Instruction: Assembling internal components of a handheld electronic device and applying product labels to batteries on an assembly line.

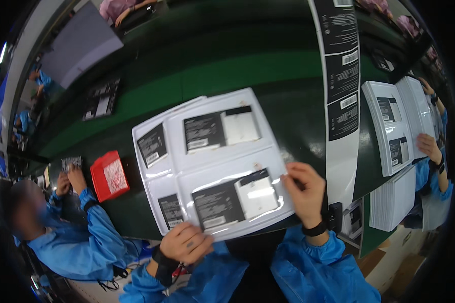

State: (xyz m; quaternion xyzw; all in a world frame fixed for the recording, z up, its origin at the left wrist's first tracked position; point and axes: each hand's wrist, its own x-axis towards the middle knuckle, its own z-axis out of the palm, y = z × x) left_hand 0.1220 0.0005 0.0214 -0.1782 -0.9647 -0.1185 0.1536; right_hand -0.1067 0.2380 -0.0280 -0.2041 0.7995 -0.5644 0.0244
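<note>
A white plastic tray (222, 164) lies slightly tilted in front of me. In its shallow compartments are flat black-and-white packs (218, 204) with barcode labels. Another white tray edge (187, 105) shows at its far left side; whether that is a separate tray I cannot tell. My left hand (186, 243) is closed on the near left edge, fingers curled at the rim. At the right edge, my right hand (304, 189) pinches the rim between thumb and fingers.
A red bin (108, 175) with a printed sheet stands left, beside a co-worker in blue (81, 242). A long strip of black labels (342, 96) hangs down to the right. Beyond it, another person's hand (428, 147) touches stacked trays (389, 126). A black pack (101, 100) lies far left.
</note>
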